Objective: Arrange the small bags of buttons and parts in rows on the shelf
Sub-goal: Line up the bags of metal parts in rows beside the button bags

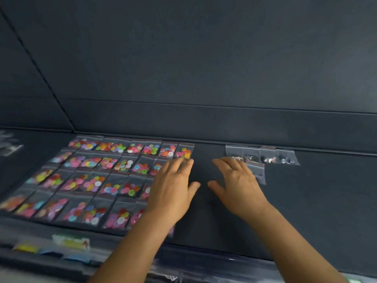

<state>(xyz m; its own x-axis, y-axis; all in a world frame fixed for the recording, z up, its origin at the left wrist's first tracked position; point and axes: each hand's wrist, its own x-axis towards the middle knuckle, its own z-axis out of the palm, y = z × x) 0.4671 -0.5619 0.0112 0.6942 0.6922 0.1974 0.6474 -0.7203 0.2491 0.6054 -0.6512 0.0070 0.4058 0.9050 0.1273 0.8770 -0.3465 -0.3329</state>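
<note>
Bags mid-sort on shelf, both hands flat

Bags of coloured buttons [95,176] fill the dark shelf [316,201] on the left in five tidy rows. Left hand [173,188] lies over that block's right edge, fingers [183,163] straight, slightly spread, gripping nothing. Right hand [238,184] is flat, fingers apart, tips touching the small-parts bags [267,156] lined along the back; one more bag [258,172] sits just below.
</note>
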